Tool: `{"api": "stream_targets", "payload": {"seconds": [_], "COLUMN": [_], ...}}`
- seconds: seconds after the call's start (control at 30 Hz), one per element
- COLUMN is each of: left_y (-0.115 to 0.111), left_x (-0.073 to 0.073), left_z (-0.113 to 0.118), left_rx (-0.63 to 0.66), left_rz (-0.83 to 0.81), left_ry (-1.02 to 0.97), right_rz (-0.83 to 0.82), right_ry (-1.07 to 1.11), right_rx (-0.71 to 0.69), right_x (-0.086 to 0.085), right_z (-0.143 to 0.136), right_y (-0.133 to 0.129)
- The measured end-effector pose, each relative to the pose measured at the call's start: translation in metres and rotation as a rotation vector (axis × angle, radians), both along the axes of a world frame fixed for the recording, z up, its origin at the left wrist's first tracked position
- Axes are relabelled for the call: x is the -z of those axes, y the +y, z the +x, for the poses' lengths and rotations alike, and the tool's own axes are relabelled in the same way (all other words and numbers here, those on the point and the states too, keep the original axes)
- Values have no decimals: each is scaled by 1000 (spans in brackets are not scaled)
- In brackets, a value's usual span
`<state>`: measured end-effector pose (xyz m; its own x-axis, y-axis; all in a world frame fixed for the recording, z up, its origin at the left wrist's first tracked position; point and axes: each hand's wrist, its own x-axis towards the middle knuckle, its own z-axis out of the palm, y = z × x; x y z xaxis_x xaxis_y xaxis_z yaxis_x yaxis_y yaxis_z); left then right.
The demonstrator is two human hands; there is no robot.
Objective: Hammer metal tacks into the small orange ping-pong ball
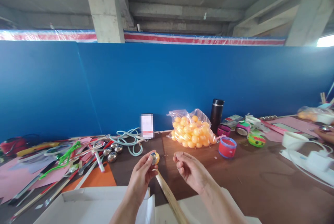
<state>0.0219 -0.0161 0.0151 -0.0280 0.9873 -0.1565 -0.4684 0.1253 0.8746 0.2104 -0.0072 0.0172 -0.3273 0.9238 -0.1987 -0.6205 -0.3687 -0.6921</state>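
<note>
A wooden stick slants up toward the left hand, whose fingers clamp a part-silver orange ball. Near it, the right hand has thumb and fingers pinched together; whether they grip anything cannot be told. Beyond, a clear bag of balls sits on the tabletop.
</note>
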Motion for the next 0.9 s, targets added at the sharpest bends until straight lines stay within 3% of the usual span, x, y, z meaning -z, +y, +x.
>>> {"api": "stream_targets", "payload": {"seconds": [0.4,0.67,0.9], "left_y": [-4,-5,-4], "left_x": [-3,-3,-1], "left_z": [7,8,8], "left_rx": [114,129,120], "left_rz": [9,-1,-6], "left_ry": [-25,-14,23], "right_rz": [-2,14,-67], "right_ry": [64,51,4], "right_rx": [25,31,30], "right_x": [0,-1,8], "right_z": [-7,-12,-17], "right_y": [0,-2,0]}}
